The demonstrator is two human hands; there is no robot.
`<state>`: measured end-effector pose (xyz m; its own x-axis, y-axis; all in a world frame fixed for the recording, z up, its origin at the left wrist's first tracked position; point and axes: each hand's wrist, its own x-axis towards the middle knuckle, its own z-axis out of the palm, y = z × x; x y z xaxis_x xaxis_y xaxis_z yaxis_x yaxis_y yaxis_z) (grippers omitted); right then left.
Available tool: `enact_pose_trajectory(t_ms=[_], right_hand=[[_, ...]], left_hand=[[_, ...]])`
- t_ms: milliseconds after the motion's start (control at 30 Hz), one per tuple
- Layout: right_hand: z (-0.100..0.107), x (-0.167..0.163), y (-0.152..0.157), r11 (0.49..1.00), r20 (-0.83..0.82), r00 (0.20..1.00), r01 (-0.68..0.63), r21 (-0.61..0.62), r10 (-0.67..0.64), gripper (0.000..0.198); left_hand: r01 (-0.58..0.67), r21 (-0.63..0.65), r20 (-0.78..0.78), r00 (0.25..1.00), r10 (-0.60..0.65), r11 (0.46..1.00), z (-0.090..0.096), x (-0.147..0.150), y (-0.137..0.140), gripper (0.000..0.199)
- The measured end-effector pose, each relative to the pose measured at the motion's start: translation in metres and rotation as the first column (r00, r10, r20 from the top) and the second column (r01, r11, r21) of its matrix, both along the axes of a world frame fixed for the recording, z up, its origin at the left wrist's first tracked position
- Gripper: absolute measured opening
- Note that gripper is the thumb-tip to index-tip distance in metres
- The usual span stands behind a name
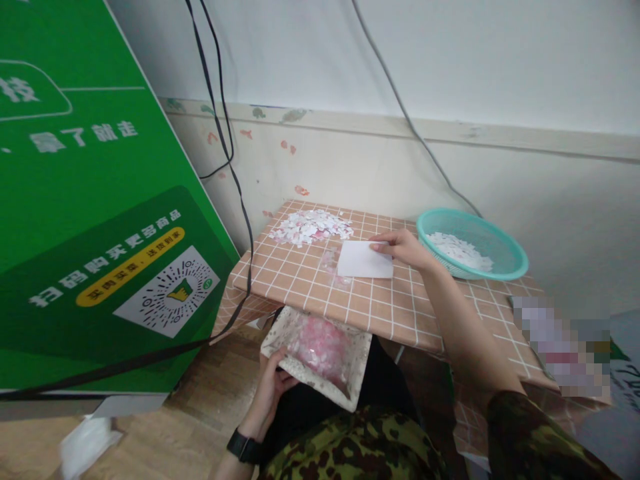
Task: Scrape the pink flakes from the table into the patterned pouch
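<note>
While outstretched — right hand (403,245) on card (364,260)

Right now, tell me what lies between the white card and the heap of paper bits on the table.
In the head view, a small clear plastic piece lies beside the white card; then bare tablecloth up to the heap of paper bits.

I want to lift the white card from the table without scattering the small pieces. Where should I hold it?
Grip the white card at its right edge, coming from the right, where the right hand already touches it. It lies flat; the small pieces sit at its left edge.
</note>
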<state>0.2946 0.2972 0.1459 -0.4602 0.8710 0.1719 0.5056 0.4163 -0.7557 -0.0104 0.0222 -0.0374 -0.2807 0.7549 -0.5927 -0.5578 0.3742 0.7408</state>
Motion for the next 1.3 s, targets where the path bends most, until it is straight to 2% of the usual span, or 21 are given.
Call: enact_pose_trajectory(t_ms=[67, 233, 333, 433, 567, 633, 800, 967, 1033, 1300], right_hand=[[0.000, -0.001, -0.002, 0.999, 0.013, 0.999, -0.032, -0.029, 0.033, 0.030], [0.007, 0.007, -0.005, 0.998, -0.022, 1.000, -0.004, -0.067, 0.003, 0.030], [0.012, 0.010, -0.009, 0.992, 0.017, 0.997, -0.072, -0.099, 0.074, 0.031], [0.013, 0.013, -0.010, 0.996, 0.090, 0.993, -0.073, -0.046, 0.077, 0.027], [0.012, 0.017, -0.006, 0.994, 0.110, 0.991, 0.067, 0.085, -0.076, 0.029], [0.012, 0.016, -0.008, 0.992, 0.095, 0.991, 0.082, 0.092, -0.090, 0.030], [0.015, 0.010, -0.014, 0.998, 0.140, 0.989, -0.049, 0.027, 0.044, 0.028], [0.014, 0.013, -0.010, 0.986, 0.154, 0.982, 0.084, 0.145, -0.106, 0.029], [0.012, 0.012, -0.010, 0.983, 0.143, 0.983, 0.096, 0.155, -0.119, 0.030], [0.007, 0.004, -0.013, 0.998, 0.077, 0.996, -0.046, 0.029, 0.044, 0.029]], left_hand=[[0.009, 0.002, -0.006, 1.000, -0.009, 1.000, -0.001, -0.001, 0.000, 0.053], [0.007, -0.020, -0.005, 1.000, -0.007, 1.000, 0.002, 0.000, 0.000, 0.055], [-0.004, -0.026, -0.012, 1.000, 0.004, 1.000, 0.005, 0.001, 0.001, 0.055], [-0.008, -0.028, -0.015, 1.000, 0.008, 1.000, 0.008, 0.002, 0.002, 0.055], [-0.019, -0.032, -0.010, 1.000, 0.019, 0.999, 0.008, 0.003, 0.002, 0.056], [-0.015, -0.027, -0.015, 1.000, 0.015, 1.000, 0.009, 0.003, 0.002, 0.056], [-0.012, -0.021, -0.024, 1.000, 0.011, 1.000, 0.010, 0.003, 0.001, 0.056], [-0.004, -0.018, -0.026, 1.000, 0.004, 1.000, 0.010, 0.003, 0.002, 0.056], [-0.002, -0.027, -0.025, 1.000, 0.002, 1.000, 0.009, 0.003, 0.002, 0.055], [-0.005, -0.033, -0.016, 1.000, 0.004, 0.999, 0.006, 0.001, 0.002, 0.055]])
